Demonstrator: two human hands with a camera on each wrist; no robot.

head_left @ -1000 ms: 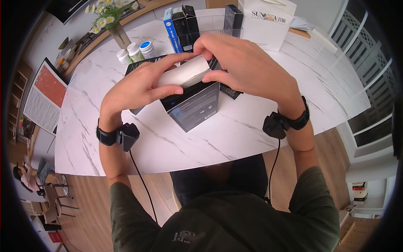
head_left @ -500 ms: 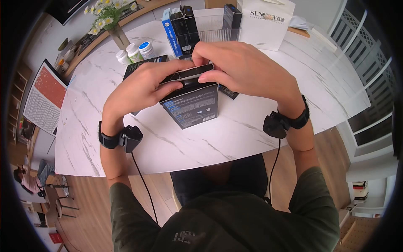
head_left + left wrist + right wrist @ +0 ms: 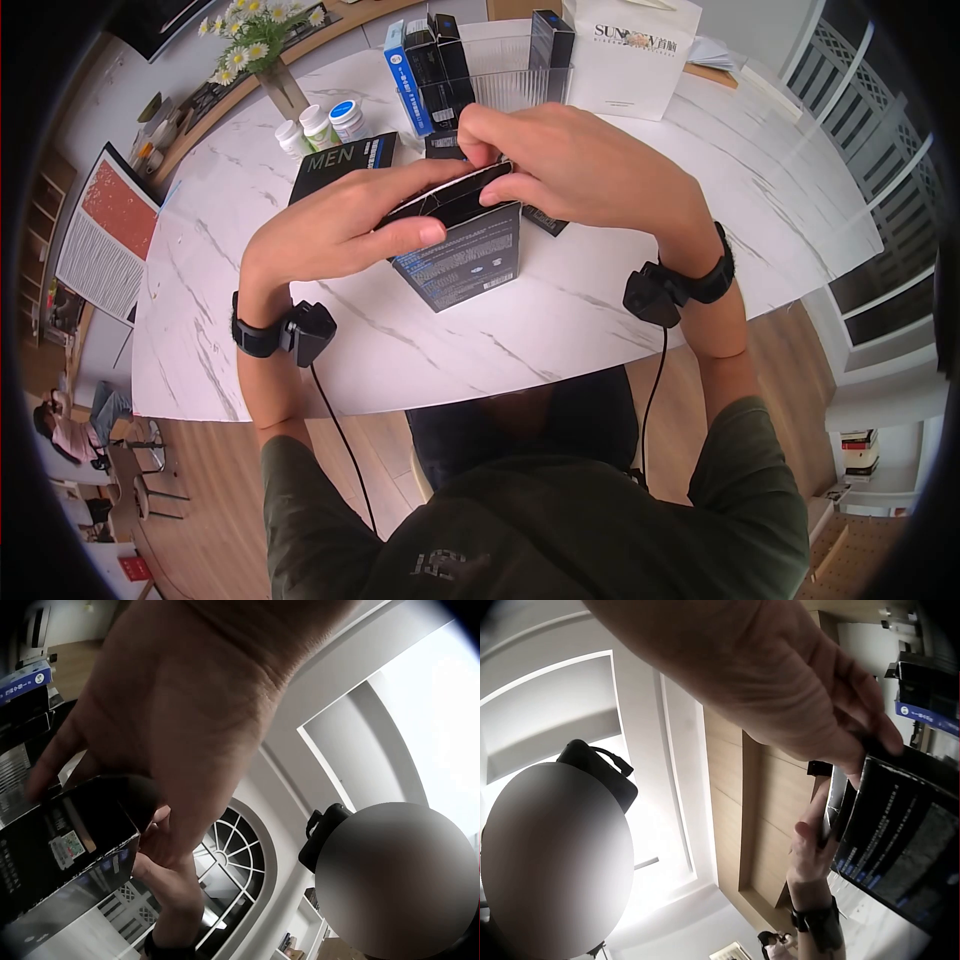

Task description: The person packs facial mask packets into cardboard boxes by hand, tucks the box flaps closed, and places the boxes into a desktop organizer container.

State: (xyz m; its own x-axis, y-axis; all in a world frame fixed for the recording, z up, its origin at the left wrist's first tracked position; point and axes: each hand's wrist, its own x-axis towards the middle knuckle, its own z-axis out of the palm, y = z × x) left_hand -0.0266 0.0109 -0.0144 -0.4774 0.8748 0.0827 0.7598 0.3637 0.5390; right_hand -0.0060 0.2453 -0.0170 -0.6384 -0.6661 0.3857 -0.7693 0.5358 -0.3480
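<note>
A dark printed carton (image 3: 460, 262) stands upright on the marble-patterned table, its small-print side facing me. The black top flap (image 3: 462, 207) is tilted, with a thin pale edge along its far side. My left hand (image 3: 335, 215) holds the carton's left end at the top, thumb at the near edge and fingers behind. From the right, my right hand (image 3: 585, 165) pinches the flap's right end between thumb and bent fingers. In the left wrist view a label with a square code shows on the carton (image 3: 37, 862). The right wrist view shows its printed side (image 3: 900, 832).
A black box marked MEN (image 3: 340, 165) lies behind my left hand. Several white-capped and blue-capped bottles (image 3: 318, 128) stand beyond it. Farther back are a blue box (image 3: 408, 80), black boxes (image 3: 440, 70), a clear ribbed bin (image 3: 500, 75), a white paper bag (image 3: 632, 60) and a flower vase (image 3: 285, 90).
A second ago the flap's white face showed between my hands; it has since swung over, and its black face shows. The left thumb has shifted slightly along the near edge.
</note>
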